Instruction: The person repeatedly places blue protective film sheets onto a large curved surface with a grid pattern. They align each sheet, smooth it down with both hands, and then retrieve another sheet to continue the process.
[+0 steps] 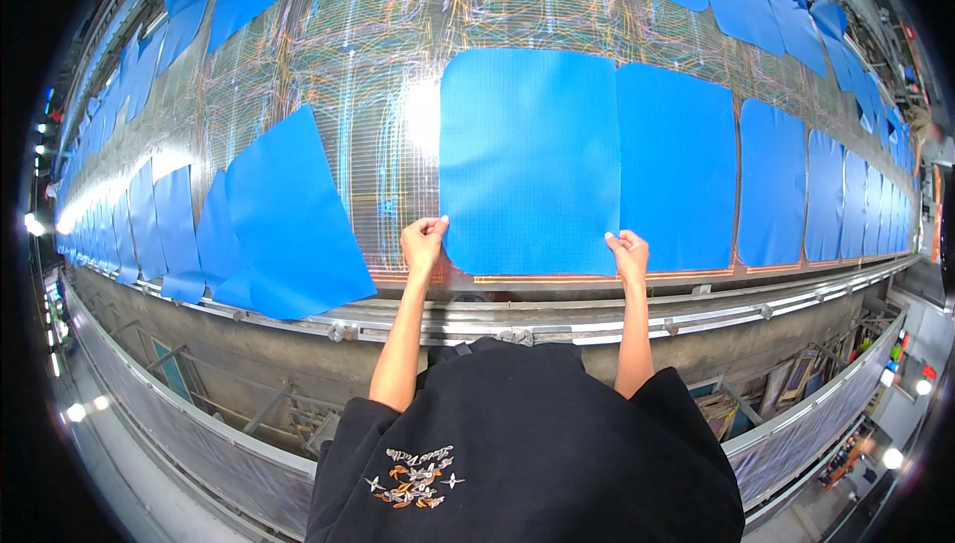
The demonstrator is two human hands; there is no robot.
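A blue sheet (529,160) with rounded left corners and a fine grid texture lies on the long dark table (383,160) in front of me. The fingers of my left hand (425,245) are closed in a pinch at its left edge, close to the near corner. At the opposite side, my right hand (629,255) pinches the right edge low down. There the sheet meets, and seems to overlap, a second blue sheet (676,170) lying flat to the right. Both fingertips are small in view, so how much material they grip is hidden.
Left of me, loose blue sheets (288,220) overlap and hang over the near metal rail (557,324). A row of blue sheets (773,182) runs off to the right, others line the far side. Coloured printed lines cover the table. Below the rail is a trough with scraps.
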